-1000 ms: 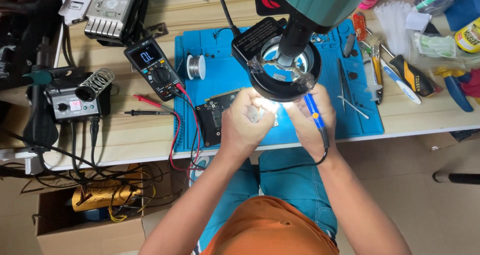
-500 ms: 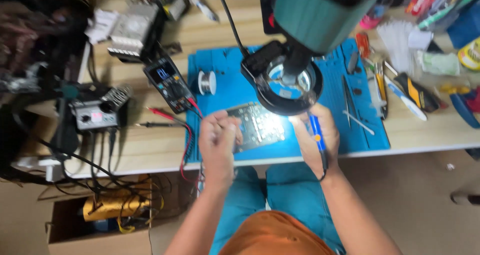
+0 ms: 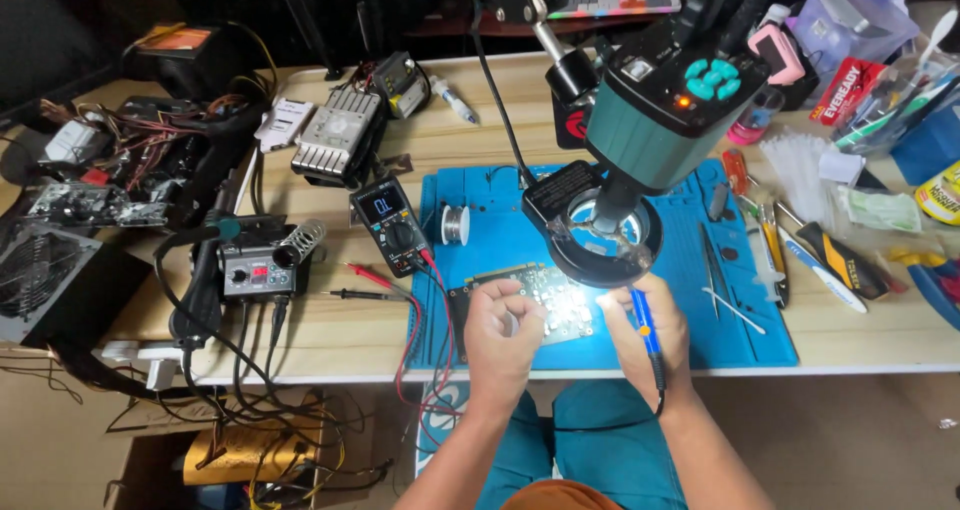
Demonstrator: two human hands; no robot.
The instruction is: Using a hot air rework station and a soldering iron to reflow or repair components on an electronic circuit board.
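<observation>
A green circuit board lies on the blue work mat, brightly lit by the ring light of a teal microscope head. My left hand rests at the board's near left corner with its fingers curled and pinched together. I cannot make out anything between them. My right hand grips a blue-handled soldering iron like a pen, its tip pointing up under the ring light at the board's right edge.
Left of the mat stand a multimeter with a red probe and a black probe, a solder spool and a soldering station. Tweezers and screwdrivers lie to the right. Cables hang over the table's front edge.
The view has tilted up and now shows more of the bench. My left hand has come off the lit middle of the board to its near left corner. The right hand keeps hold of the iron.
</observation>
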